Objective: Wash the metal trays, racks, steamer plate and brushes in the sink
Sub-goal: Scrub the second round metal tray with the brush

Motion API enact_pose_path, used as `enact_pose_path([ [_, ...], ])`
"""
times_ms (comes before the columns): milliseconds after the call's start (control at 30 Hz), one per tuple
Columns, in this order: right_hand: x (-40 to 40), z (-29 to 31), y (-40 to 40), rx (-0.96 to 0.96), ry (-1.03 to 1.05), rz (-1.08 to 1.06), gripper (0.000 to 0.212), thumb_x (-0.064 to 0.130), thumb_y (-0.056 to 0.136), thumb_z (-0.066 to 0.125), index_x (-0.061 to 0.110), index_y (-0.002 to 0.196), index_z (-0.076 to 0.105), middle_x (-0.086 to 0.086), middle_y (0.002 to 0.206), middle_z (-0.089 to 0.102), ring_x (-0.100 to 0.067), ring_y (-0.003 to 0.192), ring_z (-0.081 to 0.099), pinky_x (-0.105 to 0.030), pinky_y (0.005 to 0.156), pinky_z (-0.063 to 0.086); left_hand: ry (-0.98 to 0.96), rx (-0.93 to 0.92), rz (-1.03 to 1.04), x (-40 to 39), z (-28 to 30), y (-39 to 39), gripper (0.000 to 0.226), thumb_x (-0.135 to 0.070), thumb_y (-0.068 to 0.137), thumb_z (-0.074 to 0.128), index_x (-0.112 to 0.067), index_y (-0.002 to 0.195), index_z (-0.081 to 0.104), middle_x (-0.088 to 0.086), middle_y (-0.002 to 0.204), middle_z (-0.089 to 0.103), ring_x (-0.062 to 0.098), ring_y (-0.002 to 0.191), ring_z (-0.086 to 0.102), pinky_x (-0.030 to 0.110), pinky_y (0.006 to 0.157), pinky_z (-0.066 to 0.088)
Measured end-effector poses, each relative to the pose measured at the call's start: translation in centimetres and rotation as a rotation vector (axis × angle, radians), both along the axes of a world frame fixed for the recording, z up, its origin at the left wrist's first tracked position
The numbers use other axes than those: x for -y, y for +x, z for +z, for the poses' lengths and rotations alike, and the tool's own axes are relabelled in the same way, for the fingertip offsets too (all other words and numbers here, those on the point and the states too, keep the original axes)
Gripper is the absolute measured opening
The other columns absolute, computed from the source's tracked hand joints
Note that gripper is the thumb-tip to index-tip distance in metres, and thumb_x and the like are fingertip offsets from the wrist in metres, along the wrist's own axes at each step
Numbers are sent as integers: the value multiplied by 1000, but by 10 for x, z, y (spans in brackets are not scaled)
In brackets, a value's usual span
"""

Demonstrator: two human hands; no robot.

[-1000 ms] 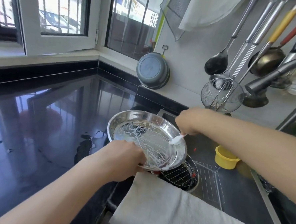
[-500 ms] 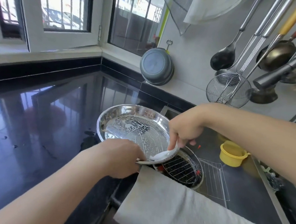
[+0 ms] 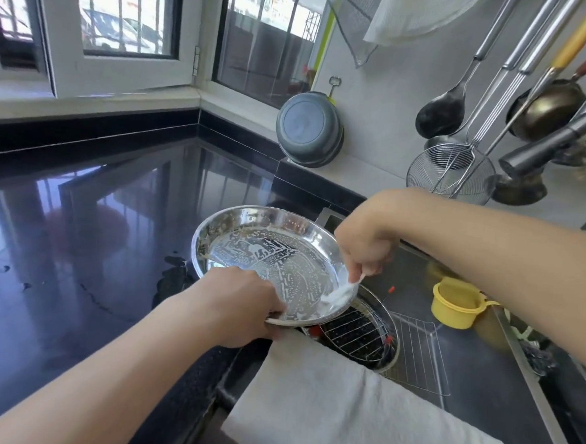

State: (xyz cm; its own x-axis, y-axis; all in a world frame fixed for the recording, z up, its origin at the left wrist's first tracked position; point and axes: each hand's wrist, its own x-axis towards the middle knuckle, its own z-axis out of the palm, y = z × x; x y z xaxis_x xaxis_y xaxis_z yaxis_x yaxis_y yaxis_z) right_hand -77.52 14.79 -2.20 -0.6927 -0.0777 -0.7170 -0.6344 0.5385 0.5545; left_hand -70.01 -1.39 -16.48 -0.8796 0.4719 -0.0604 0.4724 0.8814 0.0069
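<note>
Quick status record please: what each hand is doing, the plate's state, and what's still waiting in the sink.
left hand: grips near rim of steamer plate
right hand: holds soapy brush against plate's inner right edge
plate: tilted, held over sink edge, covered in suds
sink: round rack, square rack, yellow cup
front edge: white cloth

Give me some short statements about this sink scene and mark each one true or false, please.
1. The left hand holds the soapy steamer plate by its near rim. True.
2. The right hand is empty. False: it grips a white brush against the plate's inner edge.
3. The yellow cup stands on the black counter. False: it sits in the sink.
4. A round wire rack lies in the sink below the plate. True.
5. A white cloth hangs over the sink's near edge. True.
</note>
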Motion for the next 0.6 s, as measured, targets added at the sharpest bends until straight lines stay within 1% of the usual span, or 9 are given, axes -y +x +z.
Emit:
enact_pose_path([
  [67, -6, -8, -8, -212, 101, 123, 24, 12, 99, 54, 19, 119, 66, -8, 94, 62, -21, 76, 51, -29, 64, 46, 9, 5, 3, 0, 1, 1, 41, -71, 95, 49, -34, 110, 62, -6, 96, 62, 25, 88, 62, 33, 67, 47],
  [133, -4, -15, -4, -352, 126, 247, 15, 13, 99, 57, 16, 113, 61, 0, 87, 50, -22, 75, 52, -31, 62, 46, 14, 7, 10, 2, 0, 1, 45, -74, 93, 47, -33, 106, 62, -6, 95, 62, 25, 88, 63, 34, 69, 49],
  [233, 3, -17, 3, -206, 125, 242, 32, 10, 100, 55, 15, 131, 63, 2, 91, 60, -18, 70, 56, -26, 59, 49, 12, 11, 22, 4, -2, -2, 53, -81, 91, 42, -33, 104, 62, -6, 96, 62, 25, 90, 63, 34, 67, 45],
  [300, 5, -6, 0, 12, 99, 116, 42, 8, 100, 55, 28, 135, 63, -2, 98, 67, -17, 66, 55, -20, 54, 47, 13, 81, 37, 6, 0, -2, 50, -79, 92, 43, -40, 119, 61, -8, 107, 62, 26, 99, 64, 37, 74, 47],
  [367, 6, 9, -3, 114, 14, 48, 44, 4, 99, 55, 30, 134, 64, -4, 96, 67, -14, 57, 49, -20, 50, 42, -28, 122, 66, 15, 6, -3, 42, -68, 98, 47, -45, 131, 58, -11, 125, 63, 24, 115, 63, 41, 93, 46],
  [433, 0, 10, -3, 8, 37, 77, 45, 4, 100, 52, 28, 136, 62, -3, 103, 69, -13, 61, 51, -19, 51, 41, -97, -12, 183, 31, 12, -3, 25, -44, 100, 54, -36, 121, 66, -9, 124, 66, 19, 120, 61, 43, 111, 34],
  [500, -4, -3, -1, -124, 121, 206, 45, 3, 101, 49, 24, 140, 60, -1, 114, 67, -13, 69, 53, -19, 54, 39, -161, -118, 394, 46, 18, -1, 12, -18, 91, 56, -27, 97, 62, -9, 106, 66, 19, 122, 55, 50, 119, 23],
  [533, -7, -10, -2, -146, 105, 203, 45, 3, 102, 48, 22, 141, 58, -1, 112, 65, -11, 67, 49, -19, 53, 36, -192, -113, 467, 49, 21, 2, 16, -13, 88, 54, -28, 93, 58, -7, 103, 62, 21, 126, 50, 54, 121, 18],
  [600, -9, -17, -4, -160, -37, 173, 41, 5, 100, 51, 16, 139, 60, -2, 108, 65, -9, 64, 44, -19, 52, 35, -239, -87, 454, 41, 23, 5, 25, -13, 88, 51, -28, 104, 63, -1, 119, 59, 30, 139, 36, 59, 122, 12],
])
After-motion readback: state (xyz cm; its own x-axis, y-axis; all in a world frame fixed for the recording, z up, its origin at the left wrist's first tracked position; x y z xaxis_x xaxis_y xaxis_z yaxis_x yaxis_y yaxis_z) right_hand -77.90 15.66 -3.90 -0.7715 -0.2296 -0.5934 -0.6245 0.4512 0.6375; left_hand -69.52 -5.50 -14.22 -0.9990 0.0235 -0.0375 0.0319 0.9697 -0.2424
